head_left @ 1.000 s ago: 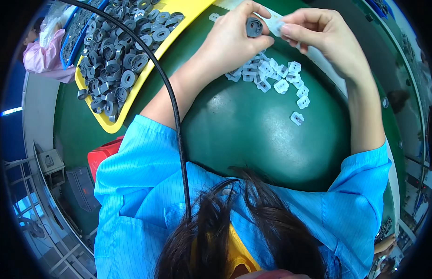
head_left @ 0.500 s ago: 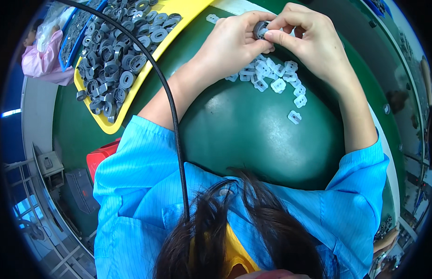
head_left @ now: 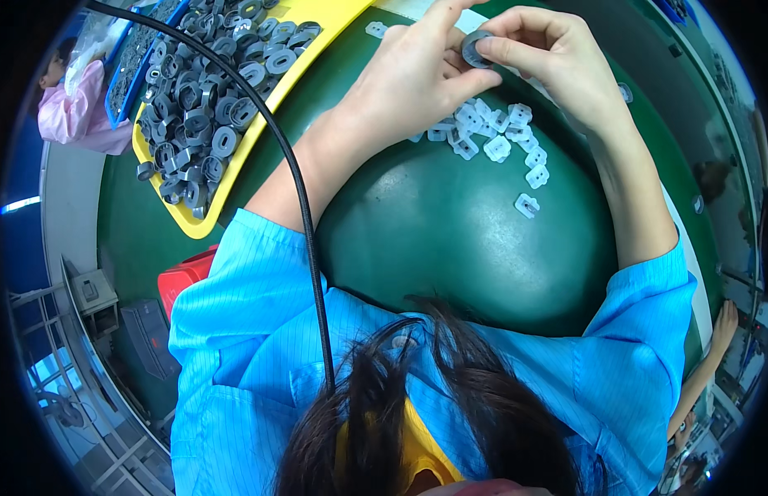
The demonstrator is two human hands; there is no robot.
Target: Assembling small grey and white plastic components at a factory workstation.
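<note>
At the far side of the table, my right hand (head_left: 558, 66) pinches a grey round plastic cap (head_left: 477, 50) between thumb and fingers. The cap's round face is turned partly toward me. Close beside it is my left hand (head_left: 413, 78), its index finger stretched out and its thumb apart from the cap. Its other fingers bend behind the cap, and whether they touch it cannot be made out. Below both hands lies a loose group of small translucent white plastic pieces (head_left: 497, 149). One piece (head_left: 527, 205) sits nearer to me, apart from the others.
A yellow tray (head_left: 204, 223) heaped with grey round caps (head_left: 198, 116) stands at the left on the green table (head_left: 450, 240). Behind it are blue trays (head_left: 119, 99). A red container (head_left: 186, 277) is beside my left sleeve. A black cable (head_left: 293, 153) crosses the view. Other people appear at both sides.
My left thumb and index finger have come off the grey cap and spread apart. The cap stays in my right hand, turned differently. At the lower right, another person's arm has reached farther up.
</note>
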